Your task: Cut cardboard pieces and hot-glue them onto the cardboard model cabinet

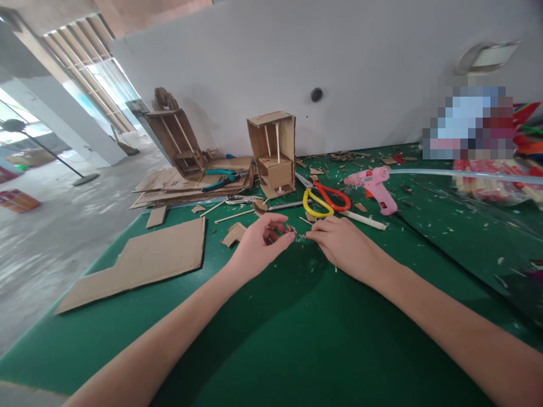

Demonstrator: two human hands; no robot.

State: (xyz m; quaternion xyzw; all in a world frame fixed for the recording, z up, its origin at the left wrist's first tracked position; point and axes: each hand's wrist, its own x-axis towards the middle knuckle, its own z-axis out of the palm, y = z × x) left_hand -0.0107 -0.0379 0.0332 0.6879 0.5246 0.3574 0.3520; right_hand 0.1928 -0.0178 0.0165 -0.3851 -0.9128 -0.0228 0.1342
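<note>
My left hand (262,244) is curled, its thumb and fingers pinched round a small brown cardboard scrap (290,229) just above the green table mat (271,339). My right hand (341,242) lies beside it, fingers drawn together in a pinch at the same spot; what it holds is too small to name. Both hands meet over a scatter of tiny white shavings. Just behind them lie the red-and-yellow scissors (324,199) and a thin wooden stick (363,220).
A pink glue gun (375,185) lies at the back right. A small cardboard model (274,151) stands by the wall, another (176,138) on stacked sheets with teal pliers (220,180). A large cardboard sheet (144,260) lies left. Clear plastic (466,192) covers the right side.
</note>
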